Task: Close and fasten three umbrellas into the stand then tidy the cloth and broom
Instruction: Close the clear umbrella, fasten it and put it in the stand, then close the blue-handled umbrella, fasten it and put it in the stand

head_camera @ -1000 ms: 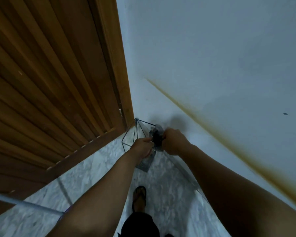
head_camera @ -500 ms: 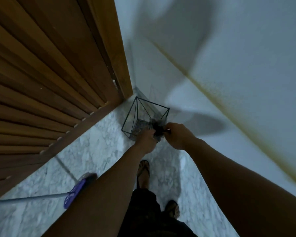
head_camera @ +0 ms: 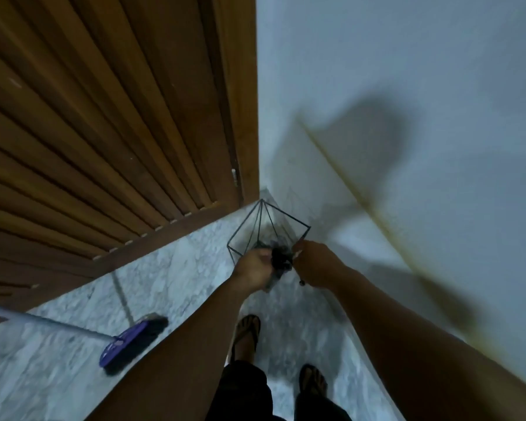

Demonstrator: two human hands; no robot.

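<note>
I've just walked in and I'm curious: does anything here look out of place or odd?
Yes. A broom with a purple head lies flat on the marble floor at the left, not stood up or put away. Also, a yellowish-brown streak runs diagonally along the white wall, like a stain. The wire stand in the corner looks upright.

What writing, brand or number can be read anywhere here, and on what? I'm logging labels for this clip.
None: no readable text shows.
Broom: purple head, no label visible.
Wire stand: bare metal.
Dark bundle held between left hand and right hand: too blurred to tell any marking.
</note>
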